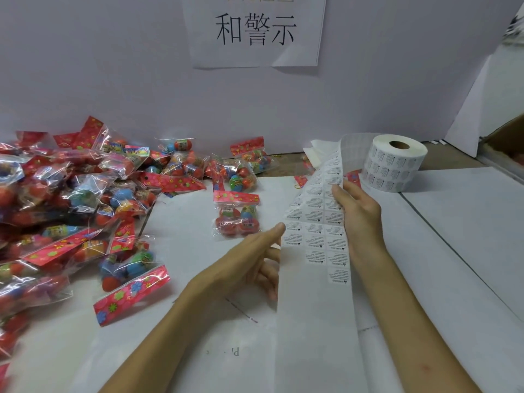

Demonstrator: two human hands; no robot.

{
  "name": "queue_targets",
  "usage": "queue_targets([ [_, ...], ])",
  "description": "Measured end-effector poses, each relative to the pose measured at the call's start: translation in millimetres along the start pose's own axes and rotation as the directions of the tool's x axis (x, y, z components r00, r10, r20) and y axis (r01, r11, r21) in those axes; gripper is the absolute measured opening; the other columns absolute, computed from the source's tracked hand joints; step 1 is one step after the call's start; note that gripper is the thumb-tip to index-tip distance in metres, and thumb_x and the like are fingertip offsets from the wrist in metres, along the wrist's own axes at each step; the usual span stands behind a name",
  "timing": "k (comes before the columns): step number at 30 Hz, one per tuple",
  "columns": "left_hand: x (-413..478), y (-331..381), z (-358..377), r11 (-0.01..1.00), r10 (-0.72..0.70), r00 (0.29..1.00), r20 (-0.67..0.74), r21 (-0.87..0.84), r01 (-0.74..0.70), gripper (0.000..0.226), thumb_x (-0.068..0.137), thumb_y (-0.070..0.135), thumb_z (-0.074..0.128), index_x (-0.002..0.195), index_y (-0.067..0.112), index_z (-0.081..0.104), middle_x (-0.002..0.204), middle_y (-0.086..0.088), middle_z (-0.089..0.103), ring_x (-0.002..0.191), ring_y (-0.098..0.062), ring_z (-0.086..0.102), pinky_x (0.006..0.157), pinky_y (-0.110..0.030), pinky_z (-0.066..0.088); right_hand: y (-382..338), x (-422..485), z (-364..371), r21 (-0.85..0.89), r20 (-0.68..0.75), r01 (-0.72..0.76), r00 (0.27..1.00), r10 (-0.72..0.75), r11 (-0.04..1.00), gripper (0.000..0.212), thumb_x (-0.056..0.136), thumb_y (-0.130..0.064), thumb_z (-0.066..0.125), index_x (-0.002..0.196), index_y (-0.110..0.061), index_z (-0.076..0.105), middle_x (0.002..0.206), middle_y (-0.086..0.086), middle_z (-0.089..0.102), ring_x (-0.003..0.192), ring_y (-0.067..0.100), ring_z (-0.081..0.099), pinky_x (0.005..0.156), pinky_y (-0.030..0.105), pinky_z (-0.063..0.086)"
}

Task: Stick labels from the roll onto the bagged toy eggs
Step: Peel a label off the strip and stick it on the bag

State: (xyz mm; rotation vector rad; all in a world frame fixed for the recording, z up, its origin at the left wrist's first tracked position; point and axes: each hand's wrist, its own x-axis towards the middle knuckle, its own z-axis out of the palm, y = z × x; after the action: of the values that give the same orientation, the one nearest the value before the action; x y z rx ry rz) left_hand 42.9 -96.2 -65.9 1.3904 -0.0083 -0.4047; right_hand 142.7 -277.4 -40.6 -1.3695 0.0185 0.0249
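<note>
Label roll [397,165]: standing on end at 2 o'clock on the table [459,245], core hole facing up.
Label strip [317,231]: running off the roll, arching up, then hanging down to 6 o'clock; printed side facing the person, approx. centre of view.
R hand [361,214]: gripping the strip's 3 o'clock edge, thumb [338,195] pressing on the front, fingers going behind.
L hand [246,262]: reaching to the strip's 9 o'clock edge; top fingertip [280,228] touching the edge, other fingers loosely bent w/ tips hidden behind the strip; pinch or not, cannot tell.
Single bag of eggs [236,219]: lying flat at 11 o'clock of the L hand, near it.
Pile of bags [71,199]: lying heaped at 9 o'clock.
Paper sign [255,29]: hanging on the wall at 12 o'clock.
</note>
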Motion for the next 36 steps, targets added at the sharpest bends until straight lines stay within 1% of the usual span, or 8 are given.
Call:
queue_targets([
  [2,-3,-2,-1,0.997,0.006,0.993,0.115,0.078,-0.015,0.039,0.082,0.067,0.071,0.107,0.037,0.079,0.098,0.005,0.079,0.075,-0.009,0.074,0.063,-0.022,0.058,2,2,0,0.014,-0.034,0.021,0.999,-0.021,1.000,0.016,0.097,-0.015,0.066,0.109,-0.021,0.076,0.099,0.002,0.079,0.094,0.021,0.076,0.090,0.042,0.060],
  [5,-3,-5,1,0.959,0.055,0.997,0.048,0.275,-0.066,0.023,0.082,0.044,0.080,0.104,0.035,0.081,0.105,0.007,0.080,0.089,-0.007,0.075,0.069,-0.015,0.053,5,2,3,-0.059,-0.085,0.083,0.993,-0.088,0.995,0.021,0.096,-0.018,0.068,0.116,-0.021,0.072,0.098,-0.008,0.078,0.095,0.014,0.075,0.086,0.033,0.060],
  [11,1,-8,0,0.960,0.136,0.986,-0.098,0.260,-0.106,0.015,0.090,0.029,0.080,0.104,0.028,0.082,0.101,-0.001,0.081,0.080,-0.009,0.074,0.058,-0.015,0.051,5,-4,4,-0.219,-0.203,0.315,0.911,-0.359,0.923,0.021,0.093,-0.016,0.066,0.114,-0.020,0.066,0.103,-0.013,0.069,0.097,0.000,0.064,0.080,0.014,0.047],
  [13,3,-9,2,0.967,0.167,0.975,-0.145,0.220,-0.133,0.014,0.092,0.024,0.079,0.105,0.022,0.082,0.098,-0.004,0.081,0.075,-0.008,0.074,0.056,-0.015,0.051,-1,-6,1,-0.252,-0.130,0.432,0.872,-0.473,0.866,0.012,0.089,-0.017,0.066,0.099,-0.020,0.071,0.091,-0.015,0.071,0.088,-0.001,0.065,0.076,0.012,0.047],
  [16,5,-9,2,0.970,0.210,0.941,-0.265,0.177,-0.167,0.010,0.094,0.018,0.076,0.102,0.017,0.082,0.091,-0.002,0.080,0.067,-0.007,0.073,0.052,-0.015,0.050,-9,-12,2,-0.170,0.195,0.511,0.855,-0.480,0.842,0.013,0.085,-0.013,0.066,0.086,-0.023,0.073,0.079,-0.012,0.073,0.077,0.006,0.068,0.073,0.017,0.053],
  [21,9,-10,-1,0.958,0.279,0.879,-0.386,0.044,-0.284,0.014,0.093,0.014,0.075,0.105,0.013,0.081,0.100,-0.006,0.080,0.085,-0.017,0.078,0.062,-0.017,0.055,-1,-20,8,-0.428,0.572,0.659,0.727,-0.379,0.618,0.013,0.081,-0.020,0.082,0.090,-0.024,0.074,0.095,-0.014,0.070,0.094,0.007,0.063,0.082,0.009,0.042],
  [32,17,-21,-7,0.927,0.373,0.852,-0.368,0.121,-0.354,0.026,0.087,0.019,0.072,0.109,0.006,0.077,0.110,-0.020,0.076,0.109,-0.044,0.069,0.097,-0.060,0.052,7,-18,10,-0.484,0.610,0.695,0.704,-0.364,0.531,0.016,0.077,-0.012,0.087,0.088,-0.017,0.077,0.088,-0.012,0.068,0.084,0.008,0.062,0.079,0.015,0.046],
  [36,17,-19,-6,0.912,0.408,0.858,-0.312,0.177,-0.369,0.021,0.092,0.011,0.068,0.111,0.013,0.077,0.109,-0.011,0.078,0.105,-0.034,0.073,0.089,-0.045,0.060,8,-15,10,-0.473,0.553,0.685,0.720,-0.419,0.554,0.011,0.080,-0.008,0.082,0.077,-0.016,0.075,0.078,-0.014,0.068,0.080,0.010,0.064,0.074,0.012,0.043],
])
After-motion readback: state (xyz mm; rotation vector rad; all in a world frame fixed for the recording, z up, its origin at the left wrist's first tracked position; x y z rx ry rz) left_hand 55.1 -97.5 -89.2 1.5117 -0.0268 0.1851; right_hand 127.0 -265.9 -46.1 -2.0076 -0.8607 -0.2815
